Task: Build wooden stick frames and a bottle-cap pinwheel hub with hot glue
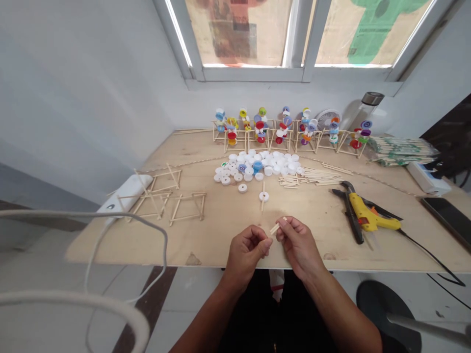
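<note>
Both hands hover over the near edge of a plywood table (206, 235). My right hand (299, 243) pinches a short pale wooden stick (276, 226) between thumb and fingertips. My left hand (247, 249) is curled closed beside it, fingertips at the stick's lower end. Just beyond the hands a white bottle cap (264, 196) sits threaded on a thin stick lying on the table.
A pile of white and blue bottle caps (259, 164), loose sticks (311, 176), stick frames (165, 198), a yellow glue gun (370, 218) with pliers (349, 211), and a row of cap-and-stick models (287, 130) by the window. A phone (447, 213) lies far right.
</note>
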`<state>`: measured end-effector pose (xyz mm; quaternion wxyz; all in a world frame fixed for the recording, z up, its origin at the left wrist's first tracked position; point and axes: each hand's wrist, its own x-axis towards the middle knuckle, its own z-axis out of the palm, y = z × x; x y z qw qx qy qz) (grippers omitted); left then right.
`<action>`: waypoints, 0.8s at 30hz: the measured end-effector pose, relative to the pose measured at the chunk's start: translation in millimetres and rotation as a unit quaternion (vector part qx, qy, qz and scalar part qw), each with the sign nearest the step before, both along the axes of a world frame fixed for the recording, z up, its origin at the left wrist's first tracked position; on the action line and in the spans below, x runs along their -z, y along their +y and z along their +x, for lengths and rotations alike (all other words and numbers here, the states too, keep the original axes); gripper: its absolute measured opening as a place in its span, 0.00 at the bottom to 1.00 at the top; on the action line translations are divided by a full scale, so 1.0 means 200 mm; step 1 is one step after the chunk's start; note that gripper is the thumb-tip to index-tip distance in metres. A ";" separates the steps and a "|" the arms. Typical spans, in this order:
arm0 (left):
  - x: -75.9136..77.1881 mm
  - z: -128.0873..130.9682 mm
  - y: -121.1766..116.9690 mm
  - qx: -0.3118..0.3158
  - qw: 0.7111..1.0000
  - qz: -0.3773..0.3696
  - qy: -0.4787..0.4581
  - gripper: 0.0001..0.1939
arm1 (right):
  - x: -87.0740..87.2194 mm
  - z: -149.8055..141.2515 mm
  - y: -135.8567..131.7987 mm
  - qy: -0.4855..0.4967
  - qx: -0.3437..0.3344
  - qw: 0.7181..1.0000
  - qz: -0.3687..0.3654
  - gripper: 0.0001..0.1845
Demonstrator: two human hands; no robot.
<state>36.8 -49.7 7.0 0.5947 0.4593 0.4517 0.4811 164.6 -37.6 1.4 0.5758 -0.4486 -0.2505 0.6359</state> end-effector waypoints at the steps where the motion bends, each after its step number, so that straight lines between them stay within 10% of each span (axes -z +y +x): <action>1: -0.01 -0.01 -0.01 0.000 1.000 0.006 0.024 0.09 | 0.00 0.01 0.00 -0.010 0.002 1.000 0.005 0.12; 6: -0.06 -0.08 -0.06 0.084 0.983 0.043 0.156 0.11 | 0.01 0.03 0.00 -0.081 -0.004 0.996 0.025 0.11; 9: -0.07 -0.10 -0.03 0.014 0.982 0.045 0.184 0.09 | 0.00 0.03 -0.01 -0.113 -0.009 0.993 0.035 0.11; 24: -0.05 0.00 0.08 0.019 0.999 -0.028 0.036 0.12 | -0.02 0.06 -0.02 -0.190 -0.049 0.975 0.100 0.08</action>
